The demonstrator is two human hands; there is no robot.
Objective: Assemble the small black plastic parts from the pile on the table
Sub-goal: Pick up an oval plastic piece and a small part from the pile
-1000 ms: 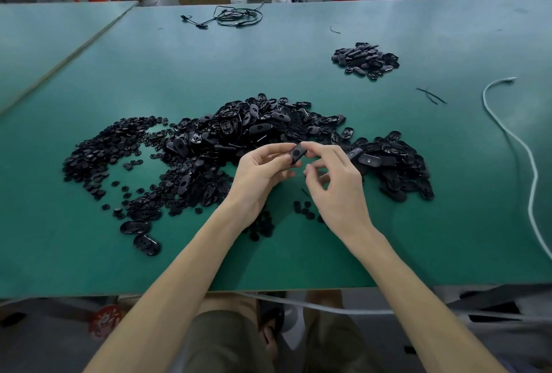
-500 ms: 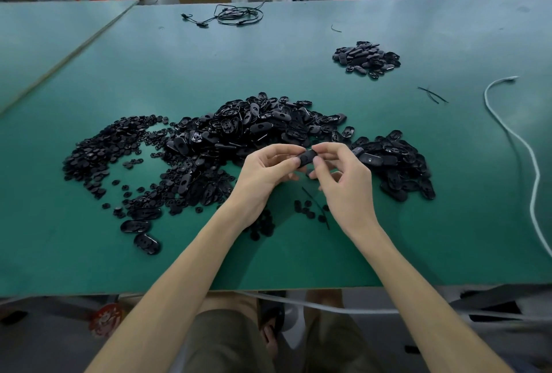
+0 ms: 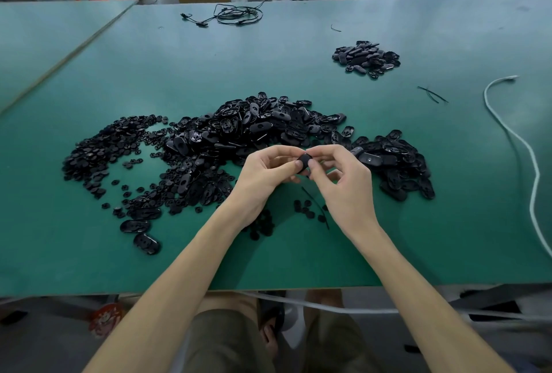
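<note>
Black plastic part (image 3: 304, 161): held clear of the green table (image 3: 89, 253), just in front of the stock and midway between both hands.

Far left: small round pieces (image 3: 98, 154), loose and lying flat, merging into the neighbouring heap.

Centre: main pile (image 3: 254, 127) of oval shells, heaped, running on to the right behind the hands.

Left hand (image 3: 265, 175): fingers curled, thumb and forefinger pinching the part from its left side.

Right hand (image 3: 346, 181): thumb and forefinger pinching the same part from its right side, other fingers loosely curled and holding nothing.

Change against one second ago: part then tilted with its long face toward the camera. Now turned nearly end-on, with both thumb tips set side by side on its near face. Judged a press-fit under way, round piece into oval shell. Seating hidden by fingertips; not confirmed.

Far right, toward the back: small heap (image 3: 366, 57), well apart from the main pile, judged finished units. Nearer the right edge: white cable (image 3: 519, 139), not involved.

Progress judged early, main pile being far larger than the small heap.
</note>
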